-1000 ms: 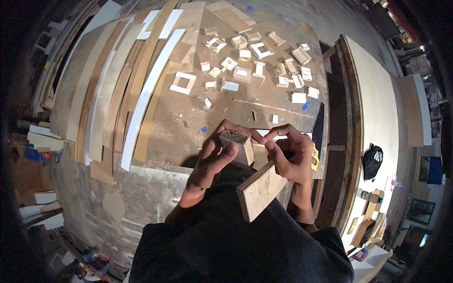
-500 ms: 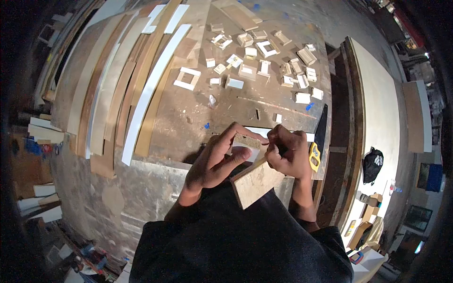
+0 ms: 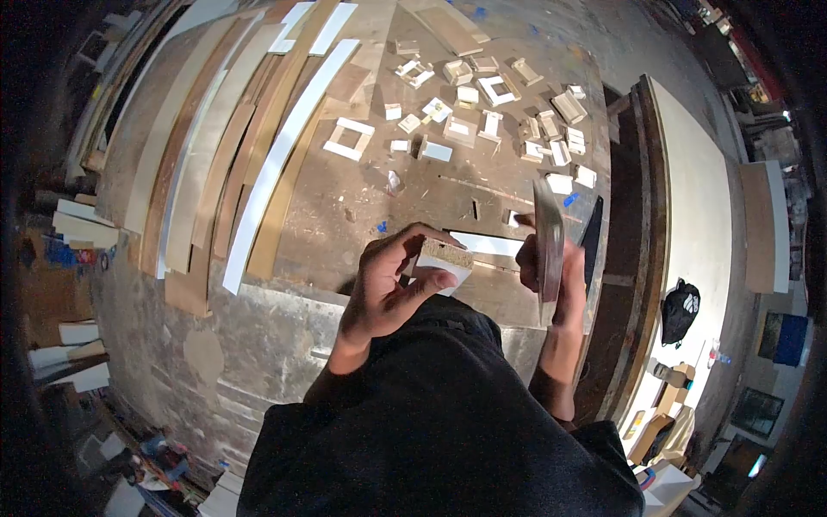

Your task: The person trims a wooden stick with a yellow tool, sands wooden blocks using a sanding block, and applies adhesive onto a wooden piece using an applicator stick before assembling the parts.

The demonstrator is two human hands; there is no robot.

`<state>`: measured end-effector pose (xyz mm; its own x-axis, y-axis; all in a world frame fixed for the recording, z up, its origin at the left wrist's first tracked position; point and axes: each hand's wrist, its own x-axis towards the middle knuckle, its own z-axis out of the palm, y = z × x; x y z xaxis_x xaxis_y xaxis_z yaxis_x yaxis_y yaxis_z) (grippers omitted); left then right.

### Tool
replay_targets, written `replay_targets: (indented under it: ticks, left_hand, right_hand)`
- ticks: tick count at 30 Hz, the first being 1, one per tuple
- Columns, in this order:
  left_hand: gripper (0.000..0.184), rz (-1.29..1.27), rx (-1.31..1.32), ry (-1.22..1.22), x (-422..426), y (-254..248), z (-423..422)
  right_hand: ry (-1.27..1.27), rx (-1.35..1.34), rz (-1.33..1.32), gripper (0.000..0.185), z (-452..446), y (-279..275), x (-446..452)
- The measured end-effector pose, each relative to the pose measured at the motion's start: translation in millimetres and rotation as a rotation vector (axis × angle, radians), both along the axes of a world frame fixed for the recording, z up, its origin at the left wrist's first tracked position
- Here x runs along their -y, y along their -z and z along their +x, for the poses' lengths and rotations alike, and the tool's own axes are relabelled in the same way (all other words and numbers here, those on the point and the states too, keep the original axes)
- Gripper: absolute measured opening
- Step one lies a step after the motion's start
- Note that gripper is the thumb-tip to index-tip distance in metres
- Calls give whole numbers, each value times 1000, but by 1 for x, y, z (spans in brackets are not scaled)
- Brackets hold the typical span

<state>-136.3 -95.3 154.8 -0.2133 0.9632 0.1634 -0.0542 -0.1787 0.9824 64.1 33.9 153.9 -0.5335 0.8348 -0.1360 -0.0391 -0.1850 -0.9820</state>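
Observation:
My left hand [image 3: 376, 289] is closed around a small white-faced block [image 3: 446, 253], its rough chipboard end turned up. Fingers lie along the far side and the thumb presses the near side. To the right, my right hand [image 3: 572, 283] grips a flat piece of plywood [image 3: 549, 246], seen nearly edge-on and smeared by motion. The two pieces are apart. Between the hands, a white strip [image 3: 487, 244] lies on the worktable [image 3: 345, 233]. A dark saw blade [image 3: 591, 226] shows just beyond my right hand; its handle is hidden.
Long boards [image 3: 233, 164] lie along the table's left side. Several small wooden frames and boxes [image 3: 461, 129] are scattered across the far right. A pale panel [image 3: 698, 189] stands on a bench at right, with a black bag [image 3: 681, 312] on it.
My right hand has moved right, taking the plywood away from the block and turning it upright. My left hand keeps the block, with little movement. The saw's yellow handle has become hidden.

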Motion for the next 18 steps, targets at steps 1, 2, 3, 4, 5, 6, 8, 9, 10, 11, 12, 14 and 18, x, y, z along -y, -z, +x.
replay_targets:
  ticks: [1,2,3,4,5,6,8,9,10,11,12,14,18]
  left_hand:
    - [24,24,53,-55,-1,-3,5]
    - [24,48,105,-109,-2,-5,7]
    - [24,48,104,-111,-2,-2,6]
    - [23,63,-15,-109,-2,4,4]
    - [22,77,-135,-107,-3,7,3]
    - [22,77,-135,-107,-3,7,5]
    - [18,264,-311,-187,-8,6,12]
    - [17,224,-344,-331,-6,10,20]
    - [17,224,-345,-333,-7,9,21]
    - [21,244,-351,-390,-9,6,20]
    - [26,144,-195,-294,-5,9,16]
    - [32,33,-40,-217,0,11,14]
    - [34,183,-228,-292,-5,24,21]
  right_hand:
    - [-3,81,110,89,2,-6,4]
    - [-5,120,165,92,2,-13,6]
    - [-6,159,220,96,1,-20,8]
    - [-163,21,279,97,9,-17,7]
    - [-319,-117,335,107,11,-17,8]
    - [-381,-230,237,102,9,-16,14]
    - [-441,-56,195,97,4,-24,18]
    - [-419,-114,83,90,2,-18,20]
    - [-421,-115,83,90,3,-18,19]
    - [-405,-51,89,86,3,-18,17]
    - [-388,13,92,82,4,-18,16]
    - [-325,-10,-22,77,-2,-15,14]
    - [-281,-64,56,77,3,-6,10]
